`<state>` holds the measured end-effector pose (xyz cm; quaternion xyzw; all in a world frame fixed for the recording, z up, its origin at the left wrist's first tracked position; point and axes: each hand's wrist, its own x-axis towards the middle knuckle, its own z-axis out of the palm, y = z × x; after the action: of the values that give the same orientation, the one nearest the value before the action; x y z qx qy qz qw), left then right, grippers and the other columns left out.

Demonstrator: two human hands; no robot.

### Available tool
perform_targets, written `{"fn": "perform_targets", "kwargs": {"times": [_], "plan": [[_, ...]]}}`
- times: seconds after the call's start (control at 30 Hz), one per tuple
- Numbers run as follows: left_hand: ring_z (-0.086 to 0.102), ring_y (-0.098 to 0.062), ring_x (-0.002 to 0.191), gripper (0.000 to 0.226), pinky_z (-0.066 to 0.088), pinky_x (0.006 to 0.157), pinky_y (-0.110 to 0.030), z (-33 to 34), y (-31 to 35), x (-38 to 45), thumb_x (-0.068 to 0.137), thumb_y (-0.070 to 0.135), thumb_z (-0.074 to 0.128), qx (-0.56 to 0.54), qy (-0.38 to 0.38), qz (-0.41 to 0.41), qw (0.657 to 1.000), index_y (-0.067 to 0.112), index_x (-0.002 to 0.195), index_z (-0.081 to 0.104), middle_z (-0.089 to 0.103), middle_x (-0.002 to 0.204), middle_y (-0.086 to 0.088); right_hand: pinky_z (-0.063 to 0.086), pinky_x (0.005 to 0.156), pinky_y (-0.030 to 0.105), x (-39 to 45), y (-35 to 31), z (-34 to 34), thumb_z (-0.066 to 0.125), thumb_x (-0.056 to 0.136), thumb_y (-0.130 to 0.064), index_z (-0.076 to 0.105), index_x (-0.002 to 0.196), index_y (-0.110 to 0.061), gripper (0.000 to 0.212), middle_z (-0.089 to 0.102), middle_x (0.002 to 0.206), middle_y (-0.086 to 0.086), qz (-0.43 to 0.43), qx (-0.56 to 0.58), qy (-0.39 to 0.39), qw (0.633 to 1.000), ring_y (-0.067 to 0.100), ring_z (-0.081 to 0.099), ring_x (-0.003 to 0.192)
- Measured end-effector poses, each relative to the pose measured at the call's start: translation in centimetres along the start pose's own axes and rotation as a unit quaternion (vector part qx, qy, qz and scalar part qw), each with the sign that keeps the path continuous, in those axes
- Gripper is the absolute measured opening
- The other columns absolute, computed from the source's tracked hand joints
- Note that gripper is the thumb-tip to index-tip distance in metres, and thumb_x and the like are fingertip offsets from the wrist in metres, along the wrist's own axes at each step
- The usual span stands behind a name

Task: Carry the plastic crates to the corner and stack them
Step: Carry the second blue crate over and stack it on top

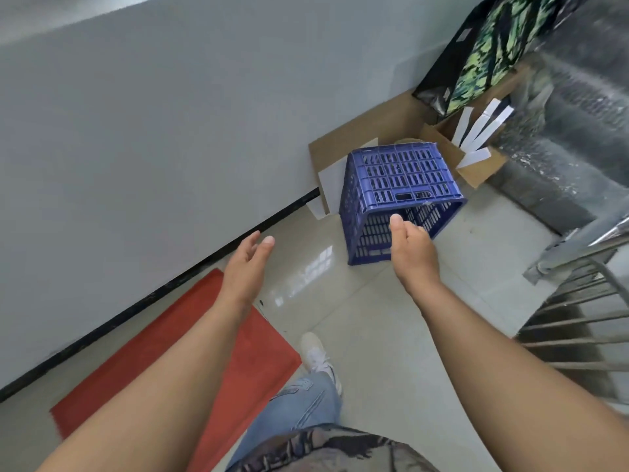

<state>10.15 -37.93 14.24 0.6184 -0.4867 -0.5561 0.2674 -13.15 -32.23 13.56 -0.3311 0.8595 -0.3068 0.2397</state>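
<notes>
- My right hand point(410, 243) is loosely open, holding nothing, its fingers overlapping the crate's open mouth; I can't tell if they touch it.
- My left hand point(246, 264) is spread open, empty, well apart from the crate.
- The blue plastic crate point(398, 195) lies tipped on its side on the tiled floor point(374, 318), by the wall and flattened cardboard point(360, 137).
- It looks stiff, light and empty: I'd grip the rim or the handle slot point(413, 195), one hand each side.
</notes>
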Motion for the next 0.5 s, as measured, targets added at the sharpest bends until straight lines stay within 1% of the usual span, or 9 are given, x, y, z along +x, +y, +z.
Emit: {"fn": "perform_targets", "kwargs": {"times": [0.1,0.2,0.3,0.4,0.47,0.5], "plan": [[0.048,-0.017,0.128,0.054,0.035,0.110,-0.041,2.6,1.8,3.4,0.091,0.047,0.050,-0.003,-0.010,-0.007,1.000,0.029,0.141,0.041,0.047,0.142,0.000,0.040,0.085,0.038,3.4,-0.3,-0.9,0.023,0.099,-0.047,0.062,0.104,-0.008,0.055,0.060,0.114,0.015,0.012,0.000,0.010,1.000,0.032,0.054,0.103],[0.047,-0.017,0.129,0.055,0.036,0.110,-0.039,5.1,3.8,6.6,0.092,0.047,0.050,-0.007,-0.026,-0.017,0.999,0.028,0.143,0.040,0.046,0.143,0.000,0.040,0.087,0.039,7.1,-0.8,-1.8,0.023,0.099,-0.046,0.063,0.108,-0.009,0.055,0.060,0.116,0.015,0.027,-0.009,0.010,1.000,0.032,0.054,0.106],[0.046,-0.017,0.129,0.056,0.036,0.109,-0.037,7.4,5.4,10.0,0.092,0.046,0.049,-0.010,-0.044,-0.024,0.999,0.027,0.143,0.039,0.045,0.144,-0.001,0.039,0.086,0.038,10.7,-1.0,-2.3,0.023,0.100,-0.045,0.063,0.109,-0.009,0.055,0.059,0.118,0.016,0.043,-0.020,0.008,0.999,0.033,0.053,0.108],[0.046,-0.017,0.130,0.057,0.036,0.107,-0.032,9.5,6.4,12.7,0.092,0.046,0.049,-0.004,-0.056,-0.024,0.998,0.027,0.144,0.037,0.045,0.145,-0.001,0.038,0.081,0.036,14.0,-0.7,-2.3,0.024,0.100,-0.045,0.061,0.098,-0.008,0.052,0.060,0.114,0.017,0.049,-0.029,0.004,0.998,0.031,0.054,0.102],[0.045,-0.018,0.131,0.057,0.035,0.104,-0.030,10.8,6.9,14.1,0.092,0.046,0.049,0.000,-0.056,-0.028,0.998,0.027,0.144,0.037,0.044,0.146,-0.001,0.036,0.077,0.034,15.9,-0.2,-2.2,0.025,0.100,-0.044,0.054,0.086,-0.013,0.045,0.060,0.109,0.016,0.055,-0.036,-0.001,0.998,0.028,0.052,0.093],[0.045,-0.017,0.131,0.056,0.035,0.104,-0.029,11.6,7.0,14.7,0.092,0.046,0.049,0.001,-0.057,-0.032,0.998,0.028,0.144,0.037,0.045,0.146,-0.002,0.036,0.075,0.034,16.7,0.1,-2.3,0.025,0.100,-0.044,0.049,0.083,-0.015,0.041,0.060,0.107,0.016,0.056,-0.042,-0.004,0.998,0.026,0.050,0.090]]}}
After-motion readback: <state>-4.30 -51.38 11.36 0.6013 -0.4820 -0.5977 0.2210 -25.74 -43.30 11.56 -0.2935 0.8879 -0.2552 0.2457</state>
